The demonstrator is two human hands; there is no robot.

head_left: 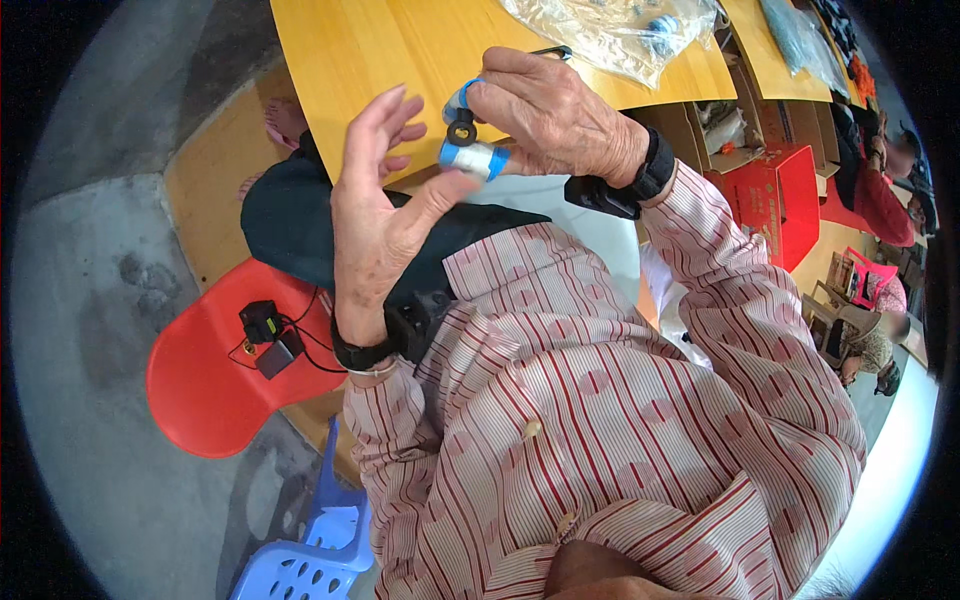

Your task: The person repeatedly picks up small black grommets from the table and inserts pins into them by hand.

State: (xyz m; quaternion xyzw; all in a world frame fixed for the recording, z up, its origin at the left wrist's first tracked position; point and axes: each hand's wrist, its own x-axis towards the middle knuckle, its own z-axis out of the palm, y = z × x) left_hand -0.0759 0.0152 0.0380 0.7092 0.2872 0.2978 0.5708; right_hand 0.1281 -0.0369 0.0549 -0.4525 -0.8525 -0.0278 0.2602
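Observation:
My right hand (560, 115) is closed over a small blue-and-white piece with a black ring (461, 133). One rounded end (475, 160) hangs below the ring, white in the middle with blue bands. Another blue-and-white part shows above it, by the fingertips. What exactly the piece is, I cannot make out. My left hand (385, 195) is open beside it, fingers spread and blurred; its thumb tip reaches the lower end, and I cannot tell if it touches. A dark loop-ended item (553, 52) shows just past my right knuckles, partly hidden.
Beyond my hands is a yellow wooden table (365, 60) with a clear plastic bag (640, 30). A red box (775, 205) and cardboard cartons stand to the right. On the left, a red stool (215, 370) carries black devices with cables; a blue plastic chair (310, 555) is nearer. Other people sit far right.

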